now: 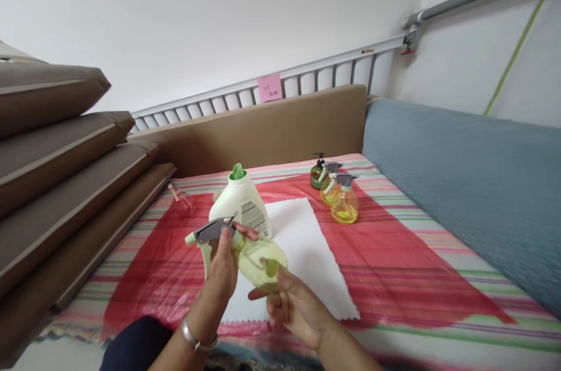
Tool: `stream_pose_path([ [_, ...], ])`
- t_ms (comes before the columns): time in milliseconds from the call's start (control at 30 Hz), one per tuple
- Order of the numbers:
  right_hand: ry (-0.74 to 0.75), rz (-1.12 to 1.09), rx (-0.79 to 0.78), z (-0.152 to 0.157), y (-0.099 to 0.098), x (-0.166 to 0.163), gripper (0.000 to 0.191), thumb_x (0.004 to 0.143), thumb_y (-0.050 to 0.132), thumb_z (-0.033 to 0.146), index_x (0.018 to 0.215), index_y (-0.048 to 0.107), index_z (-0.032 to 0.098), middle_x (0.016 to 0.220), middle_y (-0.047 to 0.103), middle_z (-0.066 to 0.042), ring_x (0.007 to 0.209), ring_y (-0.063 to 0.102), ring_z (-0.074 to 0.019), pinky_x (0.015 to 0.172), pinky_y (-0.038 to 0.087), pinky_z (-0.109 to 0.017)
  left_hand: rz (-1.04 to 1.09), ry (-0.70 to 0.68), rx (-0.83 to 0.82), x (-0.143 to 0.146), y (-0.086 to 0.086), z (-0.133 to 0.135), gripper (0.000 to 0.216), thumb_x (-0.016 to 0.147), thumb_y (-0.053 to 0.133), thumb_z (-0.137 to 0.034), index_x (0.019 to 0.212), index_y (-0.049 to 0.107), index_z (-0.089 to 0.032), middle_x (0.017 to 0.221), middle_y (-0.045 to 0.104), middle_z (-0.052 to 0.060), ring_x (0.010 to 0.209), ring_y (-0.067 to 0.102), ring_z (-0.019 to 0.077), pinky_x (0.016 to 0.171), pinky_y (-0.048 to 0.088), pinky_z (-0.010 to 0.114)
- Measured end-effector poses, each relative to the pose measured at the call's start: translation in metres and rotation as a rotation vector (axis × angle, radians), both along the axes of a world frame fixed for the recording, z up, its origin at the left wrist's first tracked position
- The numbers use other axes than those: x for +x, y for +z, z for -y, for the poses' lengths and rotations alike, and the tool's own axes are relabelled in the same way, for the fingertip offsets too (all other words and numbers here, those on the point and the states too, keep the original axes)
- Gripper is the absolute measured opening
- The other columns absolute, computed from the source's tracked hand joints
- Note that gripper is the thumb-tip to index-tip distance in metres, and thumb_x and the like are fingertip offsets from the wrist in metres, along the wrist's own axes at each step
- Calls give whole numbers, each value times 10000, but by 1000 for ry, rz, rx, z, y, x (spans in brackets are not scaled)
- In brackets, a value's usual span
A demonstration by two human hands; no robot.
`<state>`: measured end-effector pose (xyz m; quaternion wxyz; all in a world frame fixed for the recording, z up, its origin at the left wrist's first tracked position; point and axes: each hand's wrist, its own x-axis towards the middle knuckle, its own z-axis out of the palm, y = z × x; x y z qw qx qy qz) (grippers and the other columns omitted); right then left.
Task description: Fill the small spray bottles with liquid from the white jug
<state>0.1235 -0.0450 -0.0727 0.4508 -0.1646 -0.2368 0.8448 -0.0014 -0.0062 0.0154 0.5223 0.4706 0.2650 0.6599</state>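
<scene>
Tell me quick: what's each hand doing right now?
Left hand: closed on the trigger head of the yellow spray bottle.
Right hand: fingers curled under the bottle's body, supporting it.

Bed (438, 277) with striped cover carrying the lot. Red sheet (385, 260) lying spread over the stripes; white cloth (307, 242) lying flat on the red. White bottle (240, 203) with green cap standing at the cloth's far left corner. Three small bottles (335, 190) clustering together on the red sheet near the far edge, well apart from the white one.
</scene>
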Motion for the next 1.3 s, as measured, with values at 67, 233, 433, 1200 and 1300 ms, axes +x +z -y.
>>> stream_pose_path([
  [67,43,5,17,-1,-1,-2,507,808,545,473,1130,479,87,865,697,-170,510,601,-107,445,474,-213,-52,19,55,-1,2,2,325,828,512,-481,781,576,-165,673,616,39,826,610,222,830,440,373],
  [233,27,-45,93,1,11,-9,428,761,627,382,1094,531,131,1044,628,-124,809,657,-206,614,507,-289,-204,157,149,-3,0,5,339,853,470,-462,739,577,-161,674,599,39,803,595,206,832,422,335],
  [433,-113,19,144,6,25,-6,767,686,681,178,1310,261,328,1192,537,-70,839,649,-194,687,478,-324,55,120,4,-6,6,0,328,869,436,-477,751,527,-185,580,519,-13,689,577,166,727,450,293],
  [1200,-24,-52,-25,5,17,-8,447,735,631,461,1035,479,166,923,669,-97,704,680,-241,610,492,-342,164,-8,-176,-12,7,-4,317,805,547,-483,759,546,-169,662,583,21,720,601,180,755,473,342],
  [1300,58,-79,-61,5,16,-5,489,760,572,535,1036,489,139,880,693,-131,674,689,-233,564,506,-306,147,0,-179,-12,8,-3,320,792,564,-486,750,547,-169,656,586,16,723,601,178,761,467,333],
])
